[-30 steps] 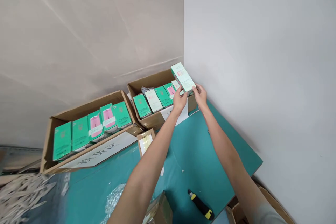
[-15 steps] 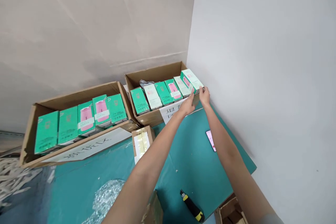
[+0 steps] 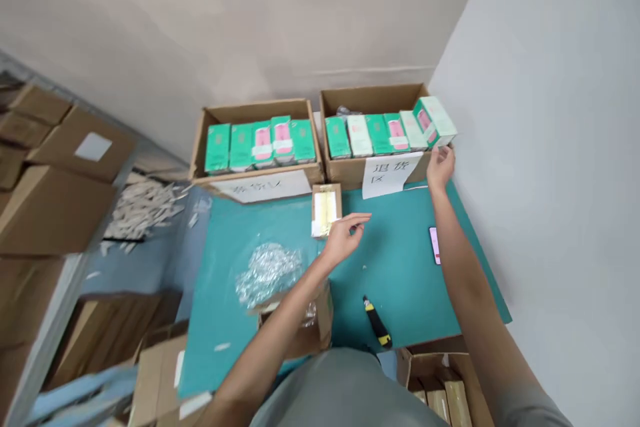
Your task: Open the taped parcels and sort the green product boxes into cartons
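My right hand (image 3: 441, 167) is at the lower near end of a tilted green-and-white box (image 3: 434, 121) with a pink picture on its side. Its fingers bend against that end, partly hidden. The box stands higher than its neighbours, at the right end of a cardboard carton (image 3: 345, 172) with a handwritten paper label (image 3: 390, 173). Several similar boxes (image 3: 377, 133) stand in a row there. My left hand (image 3: 345, 238) hovers over the table, empty, its fingers stretched to the right. Just behind it lies a small taped brown parcel (image 3: 338, 197).
Another carton (image 3: 198, 170) on the left holds several green boxes. On the green table (image 3: 400, 220) lie a yellow-black utility knife (image 3: 377, 323), a phone (image 3: 435, 245) and crumpled clear plastic (image 3: 270, 267). An opened carton (image 3: 324, 320) sits near my body; walls rise behind and right.
My left hand has let go of the tilted box and come back left over the table. My right hand stays at the box. The view has swung left and down.
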`<state>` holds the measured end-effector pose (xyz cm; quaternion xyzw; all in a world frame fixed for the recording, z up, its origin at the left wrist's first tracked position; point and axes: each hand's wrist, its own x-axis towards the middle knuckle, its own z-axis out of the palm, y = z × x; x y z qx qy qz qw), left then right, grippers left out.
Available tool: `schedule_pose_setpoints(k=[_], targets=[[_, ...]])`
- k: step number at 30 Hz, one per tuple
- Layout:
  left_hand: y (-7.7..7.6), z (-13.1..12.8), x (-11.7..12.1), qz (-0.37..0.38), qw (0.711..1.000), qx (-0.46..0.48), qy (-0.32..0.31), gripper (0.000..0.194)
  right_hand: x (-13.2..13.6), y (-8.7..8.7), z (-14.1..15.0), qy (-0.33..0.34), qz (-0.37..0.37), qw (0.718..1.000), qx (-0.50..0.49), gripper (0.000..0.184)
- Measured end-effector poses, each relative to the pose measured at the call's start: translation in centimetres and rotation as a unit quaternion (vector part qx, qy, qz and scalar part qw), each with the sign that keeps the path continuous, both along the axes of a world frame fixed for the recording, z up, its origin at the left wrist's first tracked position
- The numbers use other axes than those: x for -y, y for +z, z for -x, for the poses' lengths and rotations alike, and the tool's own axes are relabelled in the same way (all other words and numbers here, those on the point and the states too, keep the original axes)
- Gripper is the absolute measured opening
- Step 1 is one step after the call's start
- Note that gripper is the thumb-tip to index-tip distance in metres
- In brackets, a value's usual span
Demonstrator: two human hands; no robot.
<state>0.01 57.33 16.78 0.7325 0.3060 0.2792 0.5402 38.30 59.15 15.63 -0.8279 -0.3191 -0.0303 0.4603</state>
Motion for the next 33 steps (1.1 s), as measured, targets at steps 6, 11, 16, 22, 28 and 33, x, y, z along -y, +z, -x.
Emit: schedule_pose_setpoints(k=[6,11,16,22,28,33], targets=[[0.0,17.9,5.5,0.106,0.971,-0.027,0.215,0.029,11.6,-7.0,21.5,0.124,-0.006,0.977,-0.176,0.054],[-2.8,30.0,9.5,0.119,0.902,-0.071,0.410,0.039,22.8,-10.1,35.8,0.161,0.083,0.930,-0.320,0.069],[-7.2,33.0,8.0,0.135,0.885,-0.199,0.400,0.068,27.2,-9.2,42.1,0.163,0.107,0.918,-0.344,0.068],[-10.3,29.8,0.5,0.015,0.926,-0.335,0.175,0.103,28.5,-5.6,44.3,0.142,0.103,0.943,-0.282,0.066],[-11.9,28.0,-3.0,0.003,0.873,-0.487,0.009,0.112,31.7,-3.5,46.4,0.094,0.078,0.963,-0.239,0.058],[-12.6,28.9,-1.8,-0.020,0.861,-0.508,-0.017,0.085,34.6,-4.4,48.3,0.075,0.068,0.969,-0.224,0.046]])
